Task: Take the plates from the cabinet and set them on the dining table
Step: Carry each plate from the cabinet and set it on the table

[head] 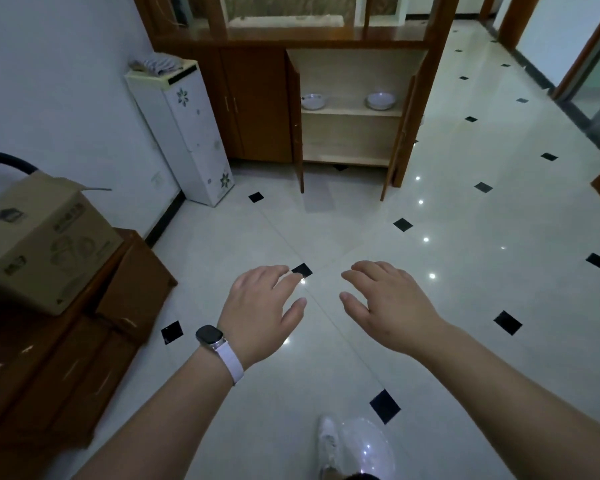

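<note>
A wooden cabinet (pixel 257 98) stands against the far wall with both doors of its right compartment swung open. On its upper shelf (pixel 350 110) rest two metal plates: one at the left (pixel 313 101), one at the right (pixel 380 100). The lower shelf looks bare. My left hand (pixel 262 311), with a watch on the wrist, and my right hand (pixel 385 303) reach forward over the floor, well short of the cabinet. Both hands are palm down, fingers apart, holding nothing. The dining table is not in view.
A white water dispenser (pixel 187 133) stands left of the cabinet. A cardboard box (pixel 39 247) sits on low wooden furniture (pixel 66 358) at my left. Glossy tiled floor (pixel 465 220) stretches ahead and right. My white shoe (pixel 328 441) shows at the bottom.
</note>
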`<control>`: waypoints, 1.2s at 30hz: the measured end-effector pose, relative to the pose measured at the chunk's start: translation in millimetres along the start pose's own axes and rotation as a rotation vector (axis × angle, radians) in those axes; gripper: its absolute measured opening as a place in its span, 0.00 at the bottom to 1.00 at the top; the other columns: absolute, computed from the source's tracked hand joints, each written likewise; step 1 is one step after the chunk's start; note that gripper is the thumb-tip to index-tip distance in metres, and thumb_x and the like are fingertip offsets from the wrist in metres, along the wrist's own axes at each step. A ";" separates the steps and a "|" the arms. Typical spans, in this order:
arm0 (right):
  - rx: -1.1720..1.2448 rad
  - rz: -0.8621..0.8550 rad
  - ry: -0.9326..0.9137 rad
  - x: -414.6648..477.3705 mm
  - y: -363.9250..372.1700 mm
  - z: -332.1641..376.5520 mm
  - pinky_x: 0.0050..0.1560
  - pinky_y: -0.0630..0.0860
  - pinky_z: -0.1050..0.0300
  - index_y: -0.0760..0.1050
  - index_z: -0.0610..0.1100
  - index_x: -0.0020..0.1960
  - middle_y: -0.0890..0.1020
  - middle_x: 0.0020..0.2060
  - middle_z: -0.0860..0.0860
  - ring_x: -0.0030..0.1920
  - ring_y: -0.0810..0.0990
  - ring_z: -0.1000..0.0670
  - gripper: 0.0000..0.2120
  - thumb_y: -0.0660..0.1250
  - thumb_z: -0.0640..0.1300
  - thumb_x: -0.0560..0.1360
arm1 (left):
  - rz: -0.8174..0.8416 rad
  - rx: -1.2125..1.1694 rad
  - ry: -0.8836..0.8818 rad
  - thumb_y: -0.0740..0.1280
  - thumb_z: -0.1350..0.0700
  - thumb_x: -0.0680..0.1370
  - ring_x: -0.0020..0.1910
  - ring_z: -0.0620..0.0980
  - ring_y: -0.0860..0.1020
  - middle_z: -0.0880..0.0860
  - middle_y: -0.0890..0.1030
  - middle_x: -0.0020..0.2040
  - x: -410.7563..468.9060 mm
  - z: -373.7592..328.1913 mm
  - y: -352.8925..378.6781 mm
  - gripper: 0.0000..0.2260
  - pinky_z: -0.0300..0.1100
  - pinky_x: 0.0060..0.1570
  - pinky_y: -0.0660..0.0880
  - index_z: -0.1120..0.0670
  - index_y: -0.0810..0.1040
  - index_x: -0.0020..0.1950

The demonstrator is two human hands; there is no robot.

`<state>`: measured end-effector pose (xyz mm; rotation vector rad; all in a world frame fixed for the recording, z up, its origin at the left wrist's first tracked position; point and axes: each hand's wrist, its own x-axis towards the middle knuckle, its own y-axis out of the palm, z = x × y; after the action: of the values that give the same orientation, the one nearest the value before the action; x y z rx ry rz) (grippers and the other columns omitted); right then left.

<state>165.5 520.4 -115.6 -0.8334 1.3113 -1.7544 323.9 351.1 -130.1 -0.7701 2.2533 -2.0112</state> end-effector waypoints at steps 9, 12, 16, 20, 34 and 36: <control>-0.009 -0.008 0.017 129.1 -17.9 -35.8 0.62 0.68 0.51 0.73 0.49 0.67 0.76 0.64 0.52 0.65 0.72 0.48 0.30 0.45 0.62 0.76 | -0.034 0.022 0.016 0.61 0.45 0.76 0.57 0.54 0.78 0.52 0.81 0.57 126.2 52.3 5.8 0.18 0.49 0.58 0.71 0.52 0.79 0.60; -0.020 -0.011 0.029 163.2 -19.9 -40.0 0.62 0.68 0.51 0.73 0.49 0.67 0.76 0.64 0.52 0.65 0.72 0.49 0.30 0.45 0.62 0.76 | -0.030 0.010 0.021 0.61 0.45 0.76 0.57 0.54 0.78 0.52 0.81 0.57 156.3 74.5 15.4 0.18 0.50 0.57 0.71 0.52 0.79 0.60; -0.012 -0.018 0.063 212.0 -13.1 -42.9 0.62 0.68 0.50 0.73 0.49 0.67 0.76 0.64 0.52 0.65 0.72 0.48 0.30 0.46 0.62 0.75 | -0.029 -0.016 0.057 0.62 0.45 0.76 0.56 0.55 0.78 0.53 0.81 0.57 197.4 109.1 33.1 0.19 0.50 0.55 0.73 0.53 0.79 0.62; -0.038 -0.035 0.110 274.1 -4.0 -42.5 0.62 0.68 0.50 0.74 0.49 0.67 0.77 0.63 0.52 0.64 0.72 0.48 0.29 0.47 0.61 0.76 | -0.023 -0.035 0.099 0.61 0.45 0.77 0.55 0.54 0.78 0.53 0.81 0.57 248.3 155.3 50.0 0.20 0.50 0.54 0.73 0.54 0.78 0.62; -0.098 -0.018 0.262 484.5 1.6 -5.1 0.66 0.65 0.53 0.69 0.51 0.70 0.73 0.67 0.54 0.67 0.69 0.51 0.31 0.42 0.63 0.76 | 0.032 -0.104 0.217 0.58 0.46 0.77 0.57 0.54 0.78 0.53 0.81 0.58 420.3 327.0 75.0 0.19 0.49 0.55 0.73 0.53 0.78 0.62; -0.104 -0.007 0.281 500.6 4.4 -8.6 0.65 0.66 0.52 0.70 0.50 0.69 0.74 0.67 0.53 0.67 0.70 0.50 0.32 0.42 0.63 0.75 | 0.039 -0.107 0.237 0.58 0.46 0.77 0.57 0.53 0.78 0.53 0.81 0.57 442.9 335.7 77.9 0.19 0.48 0.55 0.73 0.53 0.78 0.62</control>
<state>-82.9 86.1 -96.4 -0.6640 1.5952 -1.8716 21.6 -121.7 -126.0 -0.5131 2.4973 -2.0783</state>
